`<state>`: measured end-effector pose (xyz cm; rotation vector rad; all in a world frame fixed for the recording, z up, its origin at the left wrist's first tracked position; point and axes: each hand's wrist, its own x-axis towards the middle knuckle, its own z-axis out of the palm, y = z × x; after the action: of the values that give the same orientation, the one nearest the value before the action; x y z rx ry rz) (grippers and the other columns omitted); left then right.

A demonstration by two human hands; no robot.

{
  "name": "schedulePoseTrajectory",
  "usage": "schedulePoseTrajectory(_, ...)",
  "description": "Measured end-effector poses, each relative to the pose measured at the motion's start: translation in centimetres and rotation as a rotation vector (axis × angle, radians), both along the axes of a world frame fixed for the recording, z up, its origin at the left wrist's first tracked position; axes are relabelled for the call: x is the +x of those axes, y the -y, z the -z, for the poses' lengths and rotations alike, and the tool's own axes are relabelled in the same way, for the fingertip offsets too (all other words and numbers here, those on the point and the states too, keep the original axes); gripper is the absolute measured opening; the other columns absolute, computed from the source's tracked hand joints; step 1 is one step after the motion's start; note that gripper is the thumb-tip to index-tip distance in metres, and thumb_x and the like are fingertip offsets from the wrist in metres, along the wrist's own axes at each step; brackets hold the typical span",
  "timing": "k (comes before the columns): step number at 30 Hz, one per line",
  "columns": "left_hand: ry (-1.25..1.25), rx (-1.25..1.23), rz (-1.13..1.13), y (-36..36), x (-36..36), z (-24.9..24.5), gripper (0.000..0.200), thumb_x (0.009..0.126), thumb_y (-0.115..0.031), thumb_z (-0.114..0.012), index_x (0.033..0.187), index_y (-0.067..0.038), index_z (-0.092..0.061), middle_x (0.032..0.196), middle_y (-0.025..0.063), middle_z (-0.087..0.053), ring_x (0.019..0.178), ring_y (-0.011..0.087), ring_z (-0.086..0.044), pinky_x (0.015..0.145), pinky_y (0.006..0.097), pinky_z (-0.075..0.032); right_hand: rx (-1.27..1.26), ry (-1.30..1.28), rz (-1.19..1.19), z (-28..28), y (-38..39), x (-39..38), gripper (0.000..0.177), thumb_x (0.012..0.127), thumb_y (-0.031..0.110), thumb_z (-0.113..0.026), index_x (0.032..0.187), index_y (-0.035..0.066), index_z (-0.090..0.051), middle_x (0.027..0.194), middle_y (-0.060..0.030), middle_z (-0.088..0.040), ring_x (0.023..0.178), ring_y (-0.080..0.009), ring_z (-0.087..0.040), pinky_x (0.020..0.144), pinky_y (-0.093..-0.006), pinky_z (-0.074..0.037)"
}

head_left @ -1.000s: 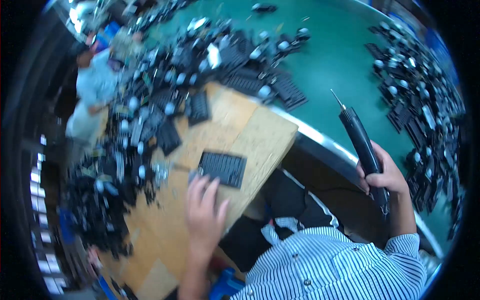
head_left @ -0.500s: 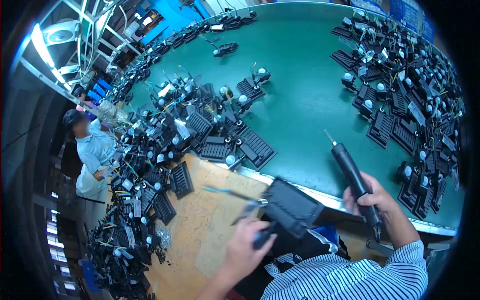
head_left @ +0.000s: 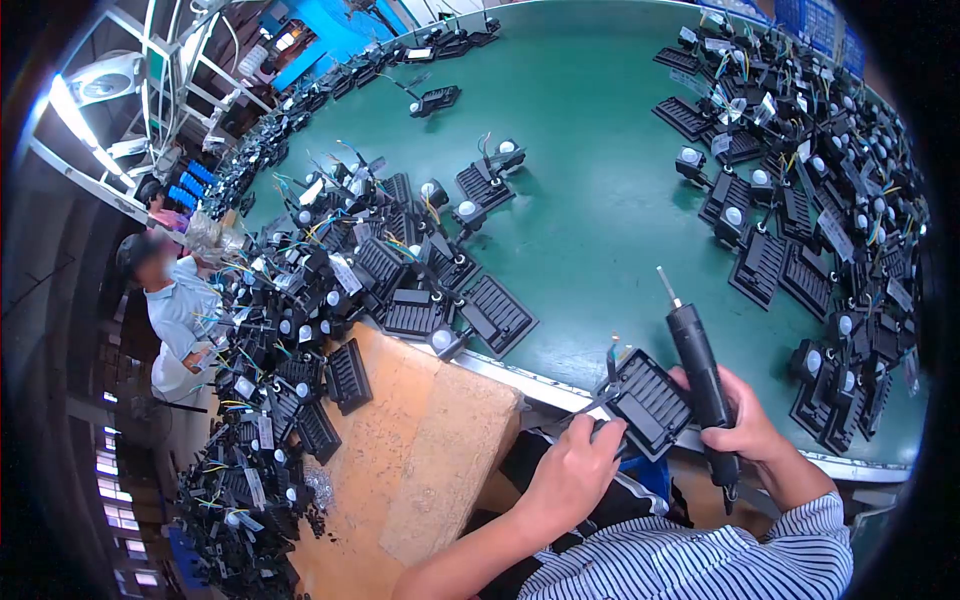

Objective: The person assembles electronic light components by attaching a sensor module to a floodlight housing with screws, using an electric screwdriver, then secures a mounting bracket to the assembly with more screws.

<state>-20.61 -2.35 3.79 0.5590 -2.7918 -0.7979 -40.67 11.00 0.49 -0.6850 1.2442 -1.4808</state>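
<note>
My right hand (head_left: 745, 420) is wrapped round a black electric screwdriver (head_left: 697, 365), its bit pointing up and away over the green tabletop. Gripped in my left hand (head_left: 580, 470) is a black floodlight (head_left: 652, 402) with a ribbed back and a short wire sticking up from it. The floodlight overhangs the table's near edge, just left of the screwdriver's body. My left fingers cover part of the piece at its lower left side.
A green table (head_left: 590, 230) carries a pile of similar floodlights (head_left: 400, 260) on the left and another pile (head_left: 800, 200) on the right. A cardboard-topped box (head_left: 440, 440) stands at the near left with small screws (head_left: 318, 488) on it. A co-worker (head_left: 180, 310) sits at far left.
My left hand has carried the floodlight right and turned it, so its ribbed back now shows beside the screwdriver. The screwdriver has tilted more upright in my right hand.
</note>
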Motion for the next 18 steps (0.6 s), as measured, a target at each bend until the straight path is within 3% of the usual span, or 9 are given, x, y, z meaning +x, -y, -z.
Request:
schedulePoseTrajectory(4,0.036,0.058,-0.009,2.7,-2.2,-0.6,0.036,0.074,-0.006,-0.067,0.106,-0.007,-0.051,0.090,0.0180,-0.050,0.075,0.0389,-0.059,0.065,0.0435,-0.050,-0.058,0.069,0.136,-0.6,-0.2,-1.0,0.089,0.058,0.027,-0.073,0.132,-0.005,-0.035,0.126,-0.0163,-0.052,0.117,-0.0222,-0.049,0.102,-0.0339,-0.032)
schedulePoseTrajectory(5,0.028,0.086,-0.029,3.8,-2.9,-0.2,0.033,0.075,-0.007,-0.067,0.104,-0.007,-0.051,0.089,0.0183,-0.050,0.074,0.0392,-0.059,0.064,0.0447,-0.050,-0.052,0.042,0.243,-1.2,0.2,-0.9,0.087,0.059,0.029,-0.072,0.131,-0.004,-0.036,0.120,-0.0161,-0.055,0.111,-0.0225,-0.052,0.097,-0.0331,-0.038)
schedulePoseTrajectory(8,-0.150,0.123,-0.023,8.2,-6.2,0.2,0.030,0.074,-0.008,-0.069,0.098,-0.005,-0.052,0.089,0.0164,-0.057,0.082,0.0361,-0.060,0.072,0.0404,-0.049,0.009,0.131,0.319,0.4,-0.4,-1.9,0.080,0.060,0.025,-0.070,0.128,-0.003,-0.038,0.113,-0.0151,-0.057,0.103,-0.0217,-0.056,0.087,-0.0330,-0.045)
schedulePoseTrajectory(10,-0.202,0.144,-0.047,11.4,-9.6,-0.6,0.030,0.073,-0.010,-0.071,0.097,-0.005,-0.053,0.093,0.0156,-0.059,0.086,0.0327,-0.060,0.075,0.0366,-0.048,0.067,0.240,0.359,1.0,-0.4,-2.0,0.067,0.061,0.014,-0.063,0.122,0.000,-0.042,0.105,-0.0138,-0.058,0.096,-0.0225,-0.058,0.075,-0.0340,-0.049)
schedulePoseTrajectory(11,-0.263,0.109,-0.057,13.2,-11.6,-0.2,0.032,0.073,-0.012,-0.071,0.098,-0.006,-0.052,0.087,0.0149,-0.060,0.080,0.0267,-0.062,0.070,0.0342,-0.048,0.099,0.278,0.346,1.3,-0.3,-2.3,0.065,0.061,0.012,-0.062,0.122,0.000,-0.042,0.104,-0.0138,-0.058,0.094,-0.0232,-0.059,0.075,-0.0343,-0.049)
schedulePoseTrajectory(13,-0.167,0.247,-0.201,16.5,-15.8,0.0,0.032,0.075,-0.014,-0.072,0.098,-0.005,-0.052,0.073,0.0091,-0.059,0.063,0.0163,-0.059,0.057,0.0314,-0.047,0.126,0.355,0.357,1.7,-0.1,-2.7,0.061,0.062,0.007,-0.060,0.120,0.000,-0.043,0.101,-0.0142,-0.059,0.089,-0.0250,-0.061,0.073,-0.0348,-0.051)
schedulePoseTrajectory(15,-0.188,0.717,-0.304,20.5,-20.4,1.3,0.037,0.079,-0.012,-0.069,0.107,-0.001,-0.047,0.071,0.0053,-0.057,0.052,0.0118,-0.055,0.043,0.0266,-0.042,0.129,0.386,0.361,1.9,0.0,-3.0,0.064,0.061,0.005,-0.059,0.123,-0.001,-0.042,0.099,-0.0155,-0.059,0.087,-0.0269,-0.062,0.071,-0.0359,-0.053)
schedulePoseTrajectory(17,-0.419,0.952,-0.504,23.2,-24.5,0.0,0.041,0.080,-0.011,-0.067,0.112,0.001,-0.042,0.072,0.0048,-0.054,0.051,0.0133,-0.053,0.044,0.0268,-0.042,0.141,0.422,0.360,2.0,0.1,-3.5,0.070,0.060,0.004,-0.059,0.126,-0.001,-0.039,0.098,-0.0162,-0.059,0.084,-0.0287,-0.064,0.071,-0.0367,-0.054)
schedulePoseTrajectory(18,-0.494,0.783,-0.573,26.2,-26.5,0.5,0.054,0.080,-0.017,-0.068,0.120,0.002,-0.037,0.085,0.0108,-0.056,0.064,0.0181,-0.056,0.055,0.0316,-0.046,0.129,0.447,0.343,2.2,0.1,-3.7,0.073,0.059,0.003,-0.061,0.128,-0.001,-0.037,0.098,-0.0168,-0.059,0.084,-0.0291,-0.064,0.071,-0.0374,-0.054)
